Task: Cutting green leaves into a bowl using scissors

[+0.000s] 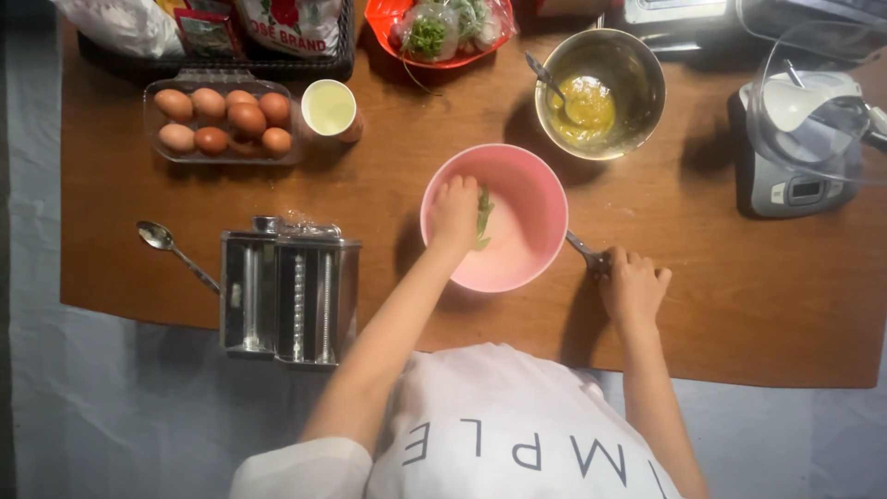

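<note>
Reaching into the round pink plastic bowl (527, 185), the left hand (455, 211) has its fingers curled down around a slim green leafy sprig (482, 217), pinching it against the bowl's pale inner floor. The sprig is narrow, dark green and slightly bent, lying near the middle of the bowl, just beside the fingertips. The bowl stands on the brown wooden table (702, 277), near its front edge. The right hand (633, 282) rests on the table to the right of the bowl, its fingers closed over the end of a thin metal utensil (582, 248) whose other end runs under the bowl's rim. Behind the bowl stands a round steel bowl (637, 69) of yellow batter with a spoon in it. To the left sit a silver pasta roller (288, 291), a loose metal spoon (171, 248) and a clear tray of brown eggs (224, 120).
</note>
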